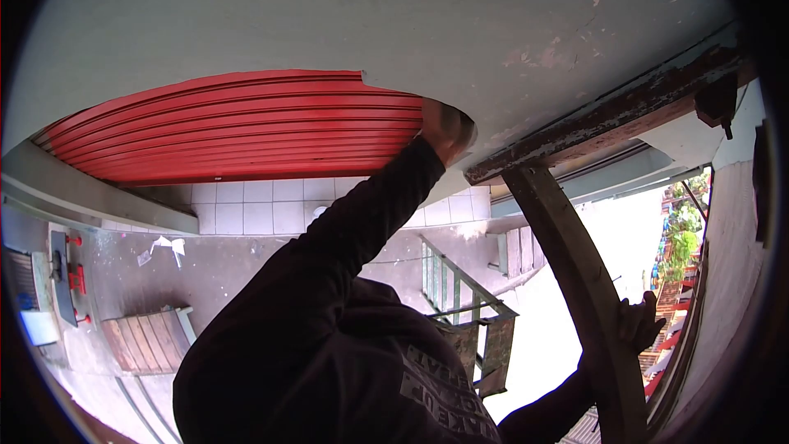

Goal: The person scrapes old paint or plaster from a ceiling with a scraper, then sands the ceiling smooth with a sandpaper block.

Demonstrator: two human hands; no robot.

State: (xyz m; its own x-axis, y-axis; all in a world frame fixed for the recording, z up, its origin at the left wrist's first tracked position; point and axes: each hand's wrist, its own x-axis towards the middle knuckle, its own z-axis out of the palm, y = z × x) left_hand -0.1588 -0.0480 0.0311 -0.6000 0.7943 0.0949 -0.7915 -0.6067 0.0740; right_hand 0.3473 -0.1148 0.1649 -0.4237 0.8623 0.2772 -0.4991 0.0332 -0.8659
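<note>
My left hand (448, 133) reaches up against the grey-green wall (509, 25), just beside the right end of the red roller shutter (246, 127). It is smeared by motion, and its fingers look closed round a small greyish thing that I cannot make out. At the right, my right hand (641, 322) grips the far edge of a dark upright beam (575, 279), with its fingers bent and partly in shadow. My dark sleeves and a dark shirt with printed letters fill the lower middle.
A worn dark ledge (608, 119) crosses the upper right. Below are white floor tiles (263, 214), a slatted wooden bench (148, 341), a green metal frame (464, 288) and white scraps (168, 248) on the ground. Red objects (78, 279) stand at far left; bright open air shows at right.
</note>
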